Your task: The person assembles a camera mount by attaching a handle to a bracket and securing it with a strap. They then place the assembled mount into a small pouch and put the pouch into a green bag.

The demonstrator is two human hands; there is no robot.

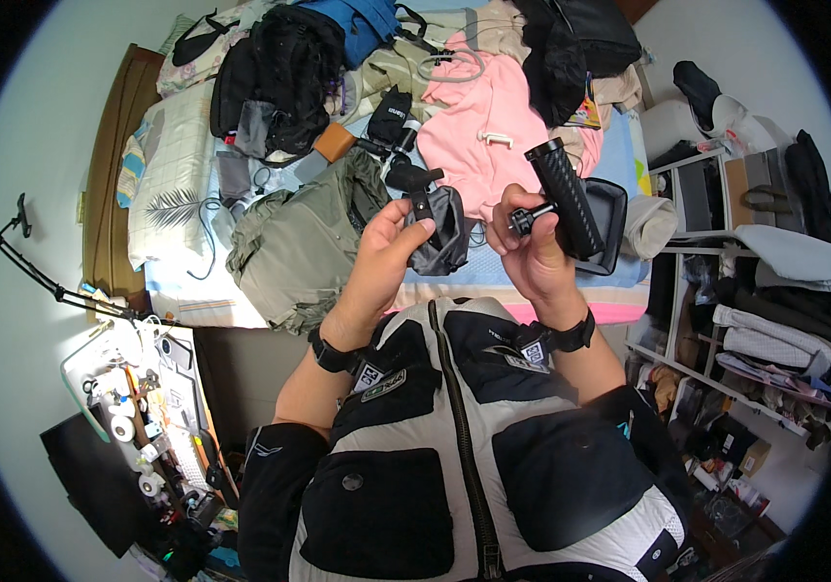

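Note:
My left hand [376, 262] is closed on a small dark grey fabric pouch [446, 233], pinching it by its upper left side between thumb and fingers. In my right hand [539, 267] is a black handle grip [569, 202] with a carbon-fibre pattern, tilted and held by the small black screw clamp [530, 218] on its side. Both hands are raised in front of my chest, above the near edge of the bed. Just right of the handle shows a black rectangular tray-like case [612, 218]; I cannot tell whether the two touch.
On the bed lie an olive-green bag [304, 242], a black backpack [279, 78], a pink garment [478, 121], a brown box [335, 143] and a black bag [590, 39]. Shelves of folded clothes [774, 330] stand right; a cluttered, lit desk [168, 388] is left.

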